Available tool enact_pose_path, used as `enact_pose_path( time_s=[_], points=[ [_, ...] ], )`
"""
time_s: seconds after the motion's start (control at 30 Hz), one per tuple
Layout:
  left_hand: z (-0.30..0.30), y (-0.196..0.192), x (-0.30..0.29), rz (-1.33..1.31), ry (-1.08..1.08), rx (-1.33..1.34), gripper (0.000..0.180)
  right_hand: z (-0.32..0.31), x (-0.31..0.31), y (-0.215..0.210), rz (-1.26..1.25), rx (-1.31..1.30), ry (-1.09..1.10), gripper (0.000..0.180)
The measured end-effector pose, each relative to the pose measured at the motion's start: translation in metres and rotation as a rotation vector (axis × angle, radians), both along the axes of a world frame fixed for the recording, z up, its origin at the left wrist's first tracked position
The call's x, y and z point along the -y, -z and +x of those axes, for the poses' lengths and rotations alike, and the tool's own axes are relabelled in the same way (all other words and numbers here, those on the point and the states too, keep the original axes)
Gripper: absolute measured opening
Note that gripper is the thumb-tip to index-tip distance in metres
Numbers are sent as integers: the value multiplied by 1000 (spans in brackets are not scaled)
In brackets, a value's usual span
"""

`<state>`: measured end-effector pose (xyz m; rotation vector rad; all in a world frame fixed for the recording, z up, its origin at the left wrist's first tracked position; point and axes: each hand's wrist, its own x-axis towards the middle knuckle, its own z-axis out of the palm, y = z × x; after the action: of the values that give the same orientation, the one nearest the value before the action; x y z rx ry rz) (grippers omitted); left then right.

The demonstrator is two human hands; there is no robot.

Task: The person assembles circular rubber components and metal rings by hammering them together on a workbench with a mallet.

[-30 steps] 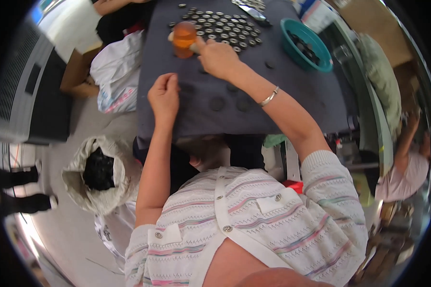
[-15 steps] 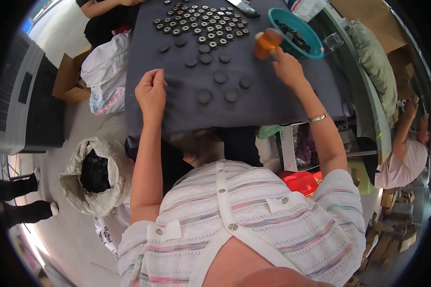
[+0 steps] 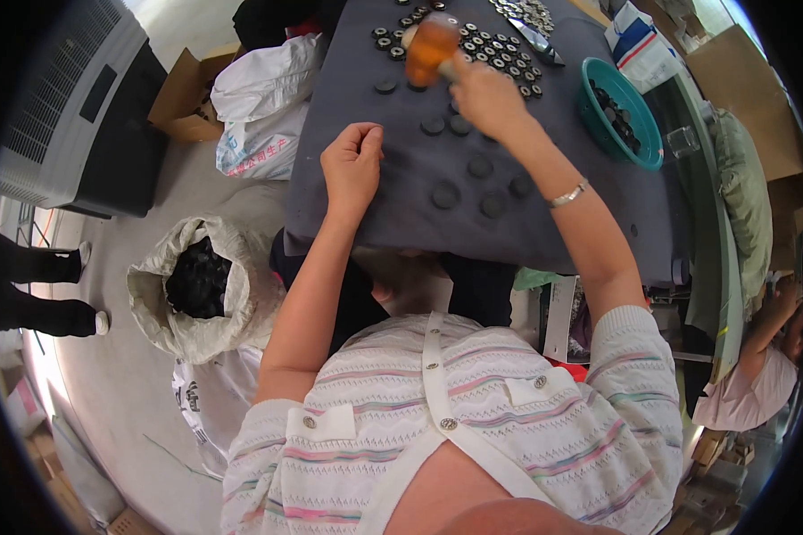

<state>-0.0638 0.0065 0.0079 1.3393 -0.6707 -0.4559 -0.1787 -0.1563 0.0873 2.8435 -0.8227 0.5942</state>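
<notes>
Dark-covered desk (image 3: 598, 223) in use, viewed from above.
At its right side stands a teal basin (image 3: 597, 125) containing dark pieces (image 3: 616, 118). The left hand (image 3: 352, 165) is curled closed near the left edge, any contents hidden; the right hand (image 3: 491, 100) is wrapped around the handle of an orange-headed mallet (image 3: 433, 49), blurred, over the far part. Plain dark discs (image 3: 480, 167) lie spread nearer the person; ringed discs (image 3: 498, 61) cluster beyond.

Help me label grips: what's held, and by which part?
Right hand: orange mallet, by its handle. Whether the left hand holds anything is unclear.
</notes>
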Motion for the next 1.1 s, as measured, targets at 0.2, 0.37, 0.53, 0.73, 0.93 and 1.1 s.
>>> enact_pose_path(
  time_s=[0.2, 0.37, 0.53, 0.73, 0.93, 1.1],
  points=[
    [6, 5, 2, -14, -1, 16, 14, 7, 15, -7, 140, -110, 1, 44],
    [3, -2, -4, 5, -4, -21, 13, -29, 6, -28, 56, 111, -59, 47],
    [2, 1, -1, -24, 7, -30, 13, -54, -3, 1, 73, -173, 170, 56],
    [4, 4, -1, -19, 8, -10, 13, -69, -2, -7, 108, -24, 84, 60],
    [6, 9, 2, -34, 10, 29, 14, -82, -36, 12, 82, -102, 84, 54],
    [5, 8, 3, -18, 26, 62, 13, -112, -18, 4, 89, 45, 59, 49]
  ],
)
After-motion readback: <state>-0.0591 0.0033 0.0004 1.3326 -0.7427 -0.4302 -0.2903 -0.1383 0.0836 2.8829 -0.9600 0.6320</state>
